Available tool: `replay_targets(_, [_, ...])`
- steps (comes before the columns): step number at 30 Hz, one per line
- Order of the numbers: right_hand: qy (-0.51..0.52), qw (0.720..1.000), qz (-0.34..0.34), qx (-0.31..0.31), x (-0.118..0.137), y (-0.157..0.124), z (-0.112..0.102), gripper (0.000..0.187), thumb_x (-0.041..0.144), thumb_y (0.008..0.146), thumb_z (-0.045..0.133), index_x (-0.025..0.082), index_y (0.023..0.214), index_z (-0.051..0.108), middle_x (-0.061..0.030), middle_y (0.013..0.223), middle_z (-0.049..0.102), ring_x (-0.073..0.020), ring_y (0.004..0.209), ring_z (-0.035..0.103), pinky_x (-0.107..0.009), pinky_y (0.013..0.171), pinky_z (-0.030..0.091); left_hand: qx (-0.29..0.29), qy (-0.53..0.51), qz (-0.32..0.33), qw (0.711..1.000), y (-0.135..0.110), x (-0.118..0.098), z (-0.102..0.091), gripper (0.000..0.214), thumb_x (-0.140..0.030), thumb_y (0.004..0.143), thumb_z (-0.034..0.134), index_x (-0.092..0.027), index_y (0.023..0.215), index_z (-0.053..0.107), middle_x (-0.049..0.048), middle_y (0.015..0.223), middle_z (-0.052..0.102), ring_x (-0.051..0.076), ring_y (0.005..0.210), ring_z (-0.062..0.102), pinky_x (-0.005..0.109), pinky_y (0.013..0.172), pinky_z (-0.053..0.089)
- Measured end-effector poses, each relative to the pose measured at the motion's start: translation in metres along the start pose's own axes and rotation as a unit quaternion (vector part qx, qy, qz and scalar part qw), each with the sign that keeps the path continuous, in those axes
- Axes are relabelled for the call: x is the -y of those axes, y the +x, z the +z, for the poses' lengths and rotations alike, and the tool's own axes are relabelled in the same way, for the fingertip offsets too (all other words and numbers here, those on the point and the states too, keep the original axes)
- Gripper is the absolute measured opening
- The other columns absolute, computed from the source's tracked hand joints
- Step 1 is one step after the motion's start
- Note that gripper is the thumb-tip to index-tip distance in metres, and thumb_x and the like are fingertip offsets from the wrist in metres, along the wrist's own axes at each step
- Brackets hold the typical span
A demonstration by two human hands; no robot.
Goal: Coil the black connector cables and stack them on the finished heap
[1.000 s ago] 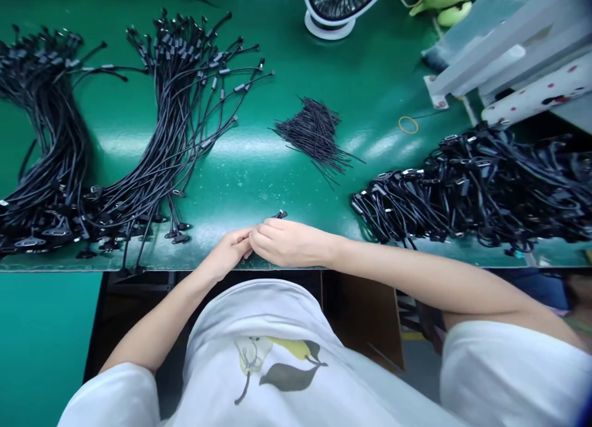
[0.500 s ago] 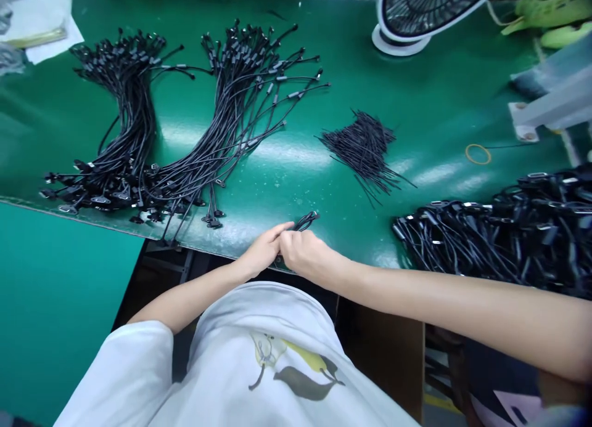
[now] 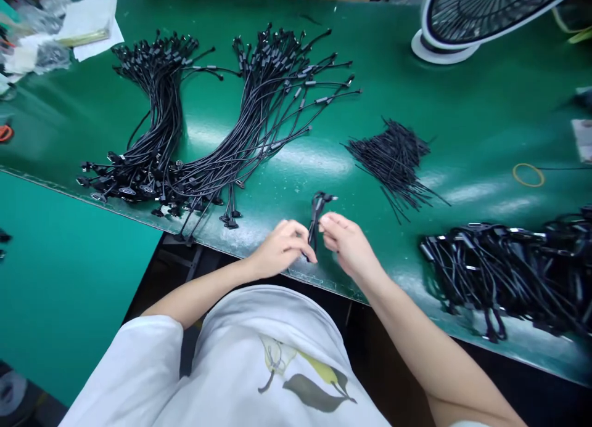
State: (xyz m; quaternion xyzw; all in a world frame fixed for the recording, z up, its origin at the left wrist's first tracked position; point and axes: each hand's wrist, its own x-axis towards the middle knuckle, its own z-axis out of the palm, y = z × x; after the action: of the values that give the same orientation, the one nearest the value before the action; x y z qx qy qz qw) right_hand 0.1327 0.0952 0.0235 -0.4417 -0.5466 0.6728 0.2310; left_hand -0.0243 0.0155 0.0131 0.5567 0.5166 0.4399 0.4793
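Observation:
A folded black cable [image 3: 316,208] stands out above the table's front edge, its small connector end pointing right. My left hand [image 3: 287,248] is curled round the lower part of this cable from the left. Close by on the other side, my right hand [image 3: 346,239] is closed in a pinch beside the cable; whatever its fingertips hold is too small to make out. Up and to the right lies a pile of short black ties [image 3: 393,159]. To the left, two long bunches of black cables [image 3: 245,122] spread over the green table.
Folded black cables [image 3: 499,273] are heaped at the right. A white fan [image 3: 444,51] stands at the back, and a yellow rubber band [image 3: 528,175] lies below it. Papers [image 3: 90,29] and plastic bags are at the far left. A green surface [image 3: 69,260] adjoins the table's front left.
My hands were together over the folded cable; now they are apart, with the right hand moved rightward and the cable showing upright between them. The view has shifted left.

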Motion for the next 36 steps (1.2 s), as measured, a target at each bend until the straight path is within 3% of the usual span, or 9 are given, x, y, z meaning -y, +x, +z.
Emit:
replay_targets(4, [-0.184, 0.973, -0.138, 0.017, 0.011, -0.013, -0.003, 0.033, 0.046, 0.088, 0.053, 0.019, 0.069, 0.055, -0.0005, 0.063, 0.052, -0.0132, 0.06, 0.045, -0.026, 0.059, 0.035, 0.011, -0.046, -0.047, 0.998, 0.007, 0.003, -0.003, 0.031, -0.021, 0.086, 0.047, -0.02, 0.095, 0.077, 0.0075, 0.096, 0.054, 0.021, 0.096, 0.051, 0.035, 0.092, 0.041])
replay_targets(8, [-0.205, 0.965, -0.135, 0.096, 0.01, -0.013, -0.003, 0.034, 0.045, 0.092, 0.046, 0.019, 0.071, 0.055, -0.0008, 0.069, 0.056, -0.0151, 0.066, 0.05, -0.027, 0.065, 0.038, -0.01, -0.117, -0.018, 0.993, 0.009, -0.012, -0.01, 0.043, -0.038, 0.093, 0.039, -0.018, 0.106, 0.075, 0.0098, 0.103, 0.055, 0.022, 0.095, 0.051, 0.034, 0.085, 0.043])
replay_targets(15, [-0.338, 0.916, -0.216, 0.018, 0.009, -0.006, -0.006, 0.032, 0.034, 0.095, 0.042, 0.019, 0.068, 0.05, 0.001, 0.066, 0.051, -0.0123, 0.062, 0.047, -0.025, 0.062, 0.033, 0.047, 0.011, 0.023, 0.999, -0.007, -0.017, 0.002, 0.048, -0.057, 0.088, 0.051, -0.021, 0.069, 0.076, 0.006, 0.079, 0.053, 0.019, 0.078, 0.052, 0.035, 0.086, 0.042])
replay_targets(19, [-0.388, 0.876, -0.287, 0.001, 0.005, -0.019, -0.004, 0.031, 0.029, 0.098, 0.04, 0.019, 0.071, 0.051, 0.0008, 0.067, 0.055, -0.0109, 0.061, 0.049, -0.024, 0.061, 0.035, 0.026, -0.111, -0.052, 0.992, -0.005, 0.0, 0.007, 0.065, -0.071, 0.085, 0.043, -0.017, 0.064, 0.071, 0.0089, 0.083, 0.06, 0.019, 0.08, 0.056, 0.035, 0.087, 0.044])
replay_targets(23, [-0.469, 0.81, -0.35, -0.011, 0.001, -0.028, -0.003, 0.034, 0.029, 0.099, 0.038, 0.019, 0.071, 0.054, -0.0014, 0.064, 0.054, -0.0126, 0.059, 0.046, -0.026, 0.06, 0.033, 0.045, -0.326, -0.233, 0.915, -0.001, 0.005, 0.005, 0.083, -0.088, 0.073, 0.033, -0.014, 0.077, 0.07, 0.0121, 0.079, 0.066, 0.021, 0.076, 0.06, 0.037, 0.077, 0.049])
replay_targets(27, [-0.362, 0.891, -0.269, 0.06, -0.004, -0.023, 0.0, 0.033, 0.034, 0.098, 0.037, 0.019, 0.076, 0.058, -0.004, 0.076, 0.061, -0.0141, 0.071, 0.054, -0.025, 0.067, 0.038, 0.011, -0.264, -0.194, 0.945, 0.001, -0.007, -0.001, 0.053, -0.057, 0.075, 0.071, -0.017, 0.109, 0.069, 0.0095, 0.104, 0.068, 0.022, 0.096, 0.062, 0.032, 0.086, 0.048])
replay_targets(31, [-0.107, 0.986, -0.101, 0.081, -0.011, -0.015, 0.0, 0.039, 0.046, 0.096, 0.036, 0.018, 0.076, 0.053, 0.0008, 0.066, 0.053, -0.0102, 0.053, 0.042, -0.023, 0.054, 0.035, -0.005, -0.127, -0.127, 0.984, 0.005, -0.017, 0.0, 0.047, -0.042, 0.086, 0.065, -0.025, 0.129, 0.06, 0.007, 0.135, 0.057, 0.023, 0.119, 0.054, 0.029, 0.092, 0.045])
replay_targets(34, [-0.167, 0.978, -0.12, 0.045, -0.008, -0.018, -0.006, 0.041, 0.047, 0.097, 0.037, 0.017, 0.074, 0.054, -0.0003, 0.066, 0.053, -0.0105, 0.055, 0.043, -0.024, 0.057, 0.037, 0.0, -0.134, -0.16, 0.978, 0.008, -0.018, 0.005, 0.049, -0.043, 0.089, 0.06, -0.024, 0.134, 0.056, 0.008, 0.128, 0.062, 0.02, 0.103, 0.061, 0.025, 0.078, 0.049])
replay_targets(36, [-0.304, 0.928, -0.21, -0.037, 0.0, -0.021, -0.013, 0.038, 0.044, 0.097, 0.041, 0.017, 0.082, 0.062, -0.0067, 0.082, 0.062, -0.0151, 0.075, 0.054, -0.028, 0.072, 0.041, 0.033, -0.194, -0.206, 0.959, 0.01, -0.019, 0.008, 0.051, -0.044, 0.088, 0.062, -0.02, 0.132, 0.057, 0.0089, 0.112, 0.067, 0.015, 0.077, 0.064, 0.023, 0.061, 0.046])
